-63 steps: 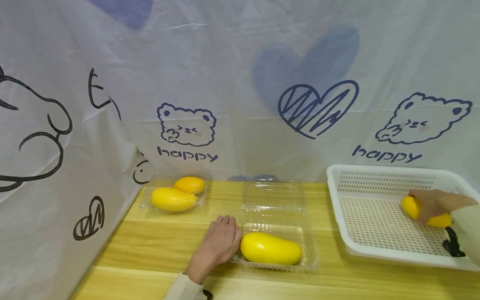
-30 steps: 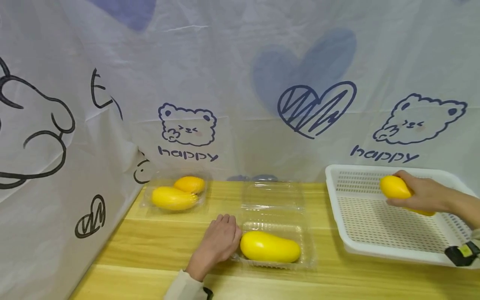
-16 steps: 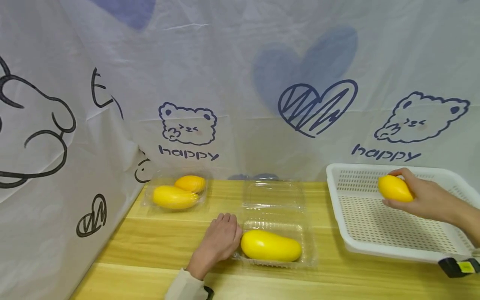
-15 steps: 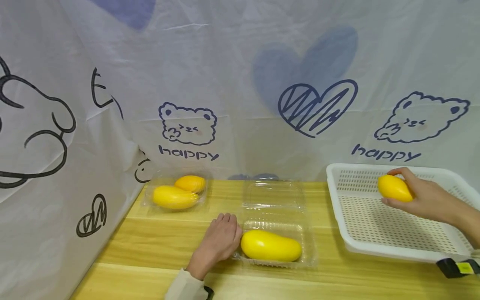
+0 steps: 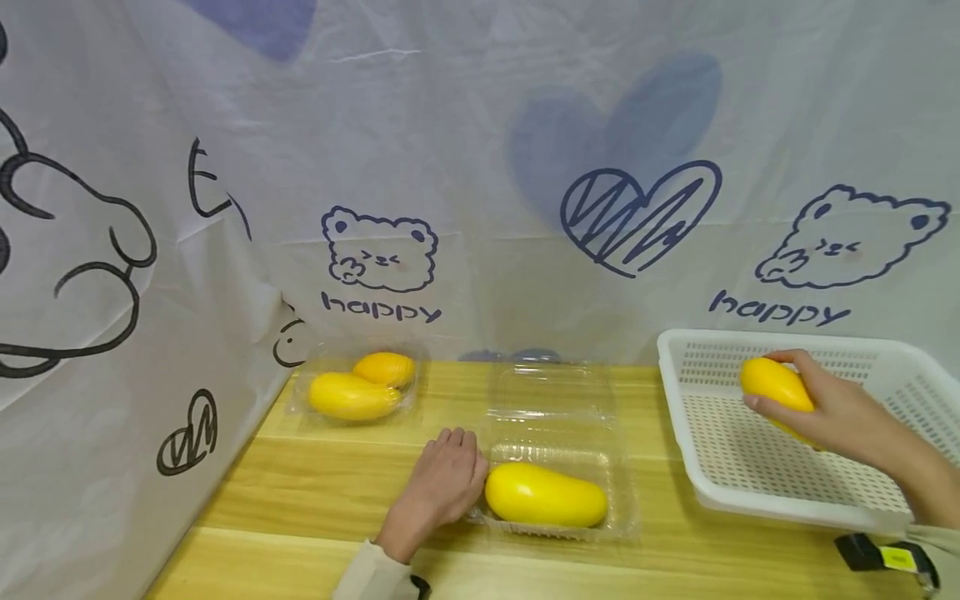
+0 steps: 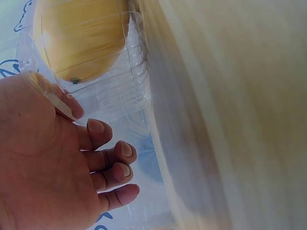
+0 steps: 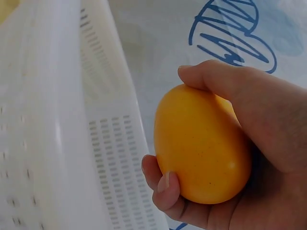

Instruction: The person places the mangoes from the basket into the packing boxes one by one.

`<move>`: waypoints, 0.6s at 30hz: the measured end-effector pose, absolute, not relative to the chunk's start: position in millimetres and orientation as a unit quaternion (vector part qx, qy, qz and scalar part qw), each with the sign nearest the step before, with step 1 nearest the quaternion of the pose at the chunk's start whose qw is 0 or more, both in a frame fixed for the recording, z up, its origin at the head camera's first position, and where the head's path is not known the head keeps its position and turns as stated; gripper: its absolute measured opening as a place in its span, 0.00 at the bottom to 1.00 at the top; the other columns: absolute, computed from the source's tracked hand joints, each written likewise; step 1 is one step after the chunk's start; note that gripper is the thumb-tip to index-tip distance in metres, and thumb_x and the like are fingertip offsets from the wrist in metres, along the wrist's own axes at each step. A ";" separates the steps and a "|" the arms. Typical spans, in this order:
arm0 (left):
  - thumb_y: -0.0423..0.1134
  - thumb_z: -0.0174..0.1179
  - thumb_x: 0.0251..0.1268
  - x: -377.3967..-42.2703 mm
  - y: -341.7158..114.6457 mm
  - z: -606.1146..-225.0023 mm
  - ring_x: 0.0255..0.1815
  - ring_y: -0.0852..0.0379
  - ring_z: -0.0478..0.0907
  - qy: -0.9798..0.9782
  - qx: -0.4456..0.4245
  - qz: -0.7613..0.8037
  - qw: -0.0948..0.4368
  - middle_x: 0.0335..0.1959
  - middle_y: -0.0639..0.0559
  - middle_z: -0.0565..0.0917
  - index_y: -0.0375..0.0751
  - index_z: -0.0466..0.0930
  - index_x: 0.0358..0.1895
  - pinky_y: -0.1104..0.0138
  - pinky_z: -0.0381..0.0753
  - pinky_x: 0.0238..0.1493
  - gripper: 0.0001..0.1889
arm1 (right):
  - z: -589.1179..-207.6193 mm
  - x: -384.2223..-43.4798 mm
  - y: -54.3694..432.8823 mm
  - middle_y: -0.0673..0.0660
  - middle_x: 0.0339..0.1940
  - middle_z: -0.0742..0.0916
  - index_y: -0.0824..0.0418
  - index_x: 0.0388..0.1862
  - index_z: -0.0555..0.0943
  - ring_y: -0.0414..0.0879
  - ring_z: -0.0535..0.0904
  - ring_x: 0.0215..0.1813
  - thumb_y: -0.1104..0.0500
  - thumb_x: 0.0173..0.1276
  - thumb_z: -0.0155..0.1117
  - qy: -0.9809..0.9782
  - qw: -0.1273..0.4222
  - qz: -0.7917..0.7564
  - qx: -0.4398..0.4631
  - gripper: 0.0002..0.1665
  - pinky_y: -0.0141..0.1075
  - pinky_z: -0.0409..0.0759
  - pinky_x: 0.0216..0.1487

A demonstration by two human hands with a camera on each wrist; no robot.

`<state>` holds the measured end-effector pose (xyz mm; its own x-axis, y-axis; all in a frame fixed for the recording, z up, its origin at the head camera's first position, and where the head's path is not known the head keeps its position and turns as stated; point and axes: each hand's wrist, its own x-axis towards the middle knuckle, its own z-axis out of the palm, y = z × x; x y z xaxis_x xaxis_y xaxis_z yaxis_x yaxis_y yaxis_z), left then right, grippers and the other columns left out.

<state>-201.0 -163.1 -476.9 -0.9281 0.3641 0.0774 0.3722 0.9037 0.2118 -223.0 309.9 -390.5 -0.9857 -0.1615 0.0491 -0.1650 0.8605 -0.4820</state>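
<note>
My right hand [image 5: 832, 408] grips a yellow mango [image 7: 201, 148], fingers and thumb curled round it, above the white basket [image 5: 697, 479]. In the head view, my left hand [image 5: 442, 479] is at the left edge of an open, hinged clear plastic container [image 5: 551, 450]. Its thumb and index finger pinch the container's rim in the left wrist view, while the other fingers are loosely bent. A larger yellow mango [image 5: 546, 496] lies in the container's front half, and the lid lies back behind it.
At the back left, another clear plastic container [image 5: 300, 408] holds two yellow mangoes [image 5: 352, 396]. The perforated basket stands on the right of the wooden table [image 5: 300, 492]. A white printed cloth [image 5: 495, 275] hangs along the back and left.
My right hand has lifted the mango from the basket floor and moved left with it, still over the basket. My left hand and its container have stayed in place.
</note>
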 end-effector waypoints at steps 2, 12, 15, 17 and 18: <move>0.40 0.40 0.79 -200.9 -162.7 -477.3 0.38 0.49 0.66 -0.975 -0.189 -0.112 0.017 0.34 0.47 0.71 0.38 0.70 0.37 0.57 0.67 0.41 0.13 | -390.7 -220.5 306.7 0.68 0.46 0.81 0.69 0.76 0.55 0.52 0.75 0.35 0.38 0.72 0.63 -0.964 0.003 0.255 0.079 0.50 0.41 0.74 0.28; 0.40 0.39 0.80 -200.1 -162.3 -476.2 0.39 0.48 0.66 -0.976 -0.187 -0.111 0.013 0.35 0.45 0.72 0.37 0.71 0.39 0.57 0.68 0.42 0.13 | -395.9 -208.3 292.1 0.74 0.53 0.78 0.67 0.79 0.53 0.53 0.76 0.36 0.50 0.74 0.63 -0.952 0.029 0.285 0.105 0.45 0.42 0.74 0.29; 0.40 0.39 0.80 -200.4 -162.4 -476.6 0.38 0.49 0.65 -0.976 -0.187 -0.111 0.013 0.34 0.46 0.71 0.38 0.70 0.38 0.57 0.67 0.42 0.13 | -398.4 -204.4 289.4 0.74 0.55 0.77 0.66 0.80 0.54 0.54 0.76 0.38 0.51 0.74 0.63 -0.949 0.038 0.293 0.108 0.45 0.43 0.73 0.30; 0.40 0.39 0.80 -200.5 -162.5 -477.0 0.37 0.49 0.65 -0.976 -0.186 -0.110 0.015 0.33 0.47 0.70 0.38 0.69 0.37 0.57 0.67 0.41 0.13 | -399.7 -201.7 286.9 0.74 0.57 0.77 0.64 0.80 0.54 0.54 0.76 0.38 0.50 0.74 0.63 -0.948 0.042 0.299 0.105 0.45 0.43 0.74 0.30; 0.40 0.39 0.79 -200.5 -162.6 -477.1 0.37 0.49 0.65 -0.976 -0.186 -0.110 0.016 0.33 0.47 0.69 0.38 0.69 0.37 0.57 0.66 0.41 0.13 | -400.2 -200.6 285.5 0.73 0.57 0.77 0.64 0.81 0.54 0.55 0.76 0.39 0.50 0.73 0.63 -0.947 0.042 0.302 0.103 0.46 0.43 0.74 0.30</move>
<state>-200.5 -162.6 -477.1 -0.9307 0.3587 0.0721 0.3658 0.9070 0.2086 -200.6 285.5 -400.2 -0.9752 -0.1699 0.1421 -0.2208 0.7961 -0.5634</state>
